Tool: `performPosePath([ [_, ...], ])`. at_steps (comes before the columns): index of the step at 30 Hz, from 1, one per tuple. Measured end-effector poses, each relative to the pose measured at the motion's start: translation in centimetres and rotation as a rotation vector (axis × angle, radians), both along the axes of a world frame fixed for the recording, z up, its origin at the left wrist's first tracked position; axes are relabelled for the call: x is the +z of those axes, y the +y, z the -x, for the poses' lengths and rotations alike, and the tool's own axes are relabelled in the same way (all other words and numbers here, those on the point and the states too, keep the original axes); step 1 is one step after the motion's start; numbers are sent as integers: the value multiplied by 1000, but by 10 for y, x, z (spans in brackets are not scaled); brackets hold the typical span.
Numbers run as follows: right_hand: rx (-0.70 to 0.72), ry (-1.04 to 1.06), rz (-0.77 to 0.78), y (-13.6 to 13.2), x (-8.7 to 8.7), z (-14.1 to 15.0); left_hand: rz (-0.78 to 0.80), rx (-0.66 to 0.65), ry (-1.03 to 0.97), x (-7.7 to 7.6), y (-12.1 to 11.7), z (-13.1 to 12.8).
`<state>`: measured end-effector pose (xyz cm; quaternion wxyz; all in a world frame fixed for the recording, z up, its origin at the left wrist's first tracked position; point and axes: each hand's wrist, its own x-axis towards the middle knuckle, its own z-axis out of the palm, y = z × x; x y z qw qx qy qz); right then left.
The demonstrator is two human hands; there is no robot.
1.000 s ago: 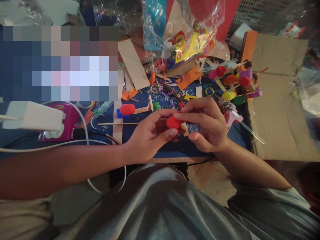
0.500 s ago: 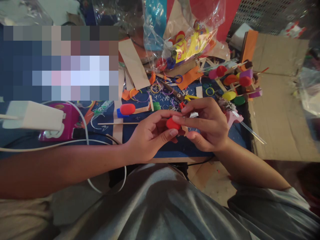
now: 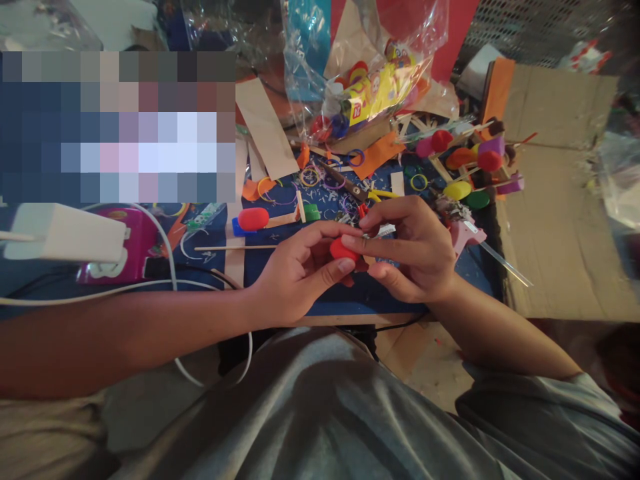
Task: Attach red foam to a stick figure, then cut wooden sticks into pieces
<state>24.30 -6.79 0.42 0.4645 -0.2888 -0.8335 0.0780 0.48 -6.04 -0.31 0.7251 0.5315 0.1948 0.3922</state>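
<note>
In front of my body, over the near part of the blue table, my left hand [image 3: 295,273] pinches a red oval piece [image 3: 343,249] between thumb and fingers. It has a smooth, rounded top, and its underside is mostly hidden. From the other side, my right hand [image 3: 417,250] closes in on the same piece, with one finger pressed on its top. Beside the right thumb a small tan bit [image 3: 369,261] shows, partly covered by the fingers; I cannot tell whether it joins the red piece. Left of my hands lies another red oval piece [image 3: 253,219] on a blue part.
Scissors [image 3: 356,189], paper scraps and coloured rings litter the table behind my hands. At right are a pink glue gun [image 3: 467,233] and a cardboard sheet [image 3: 555,200]. A white charger [image 3: 67,233] with cables lies left, and a thin wooden stick [image 3: 235,248] near my left hand.
Both hands keep their hold around the red oval piece and have barely moved. The whole view has shifted very slightly.
</note>
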Motion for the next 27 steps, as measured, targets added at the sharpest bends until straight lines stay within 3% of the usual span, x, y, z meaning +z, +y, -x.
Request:
performPosePath([
  [27, -40, -18, -50, 3, 0, 4, 1, -16, -61, -1, 0, -1],
])
